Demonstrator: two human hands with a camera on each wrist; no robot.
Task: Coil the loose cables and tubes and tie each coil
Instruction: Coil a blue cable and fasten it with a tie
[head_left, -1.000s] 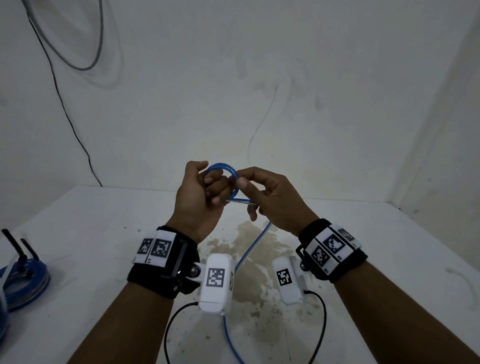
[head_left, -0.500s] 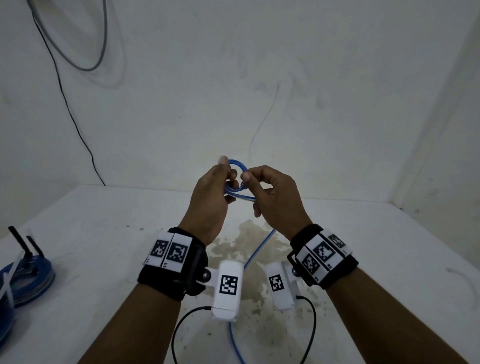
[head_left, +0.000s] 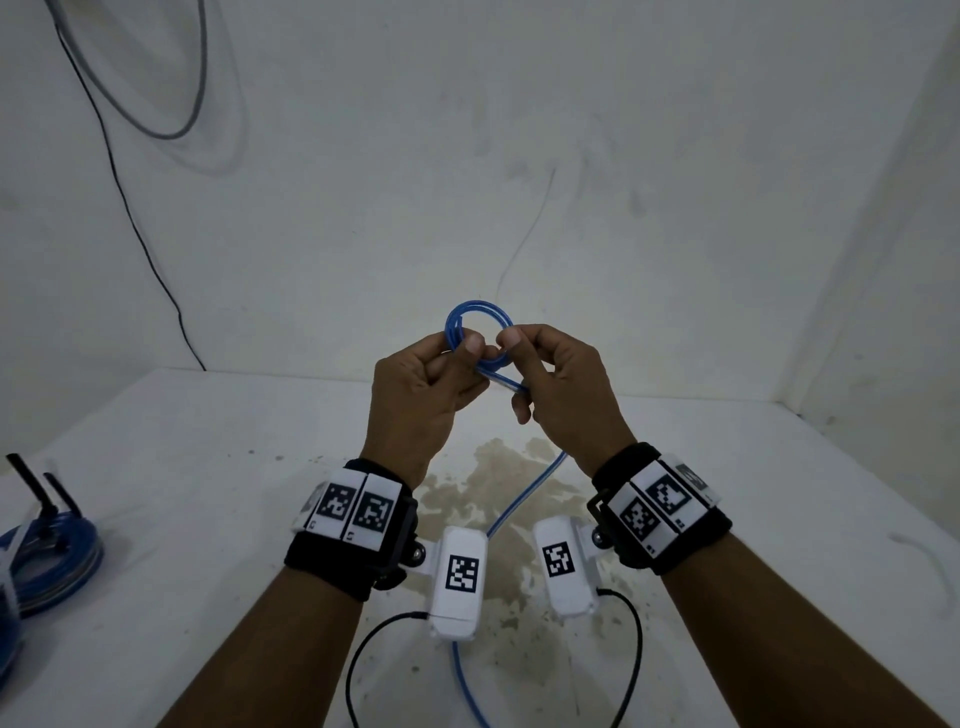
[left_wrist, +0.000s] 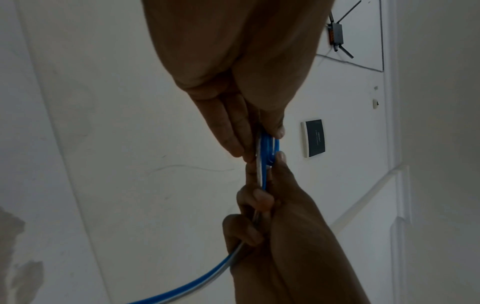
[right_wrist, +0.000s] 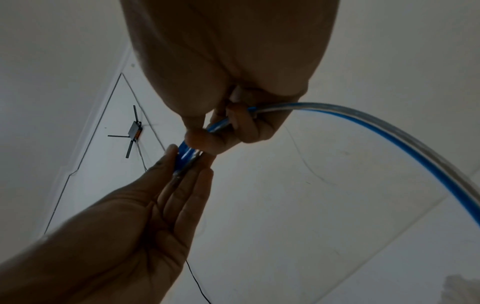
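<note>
Both hands up above the worktop (head_left: 208, 493): left hand (head_left: 421, 400) and right hand (head_left: 558, 395) each pinch the small blue tube (head_left: 475, 332) loop between them, tail hanging down toward the near edge.

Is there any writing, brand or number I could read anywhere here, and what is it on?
No text is readable.
Wristband tags: black-and-white square codes; tiny marks beneath, too small to read.
Wrist camera housings: square codes only.
Dark wall panel: a faint line of print, too blurred to read.
</note>
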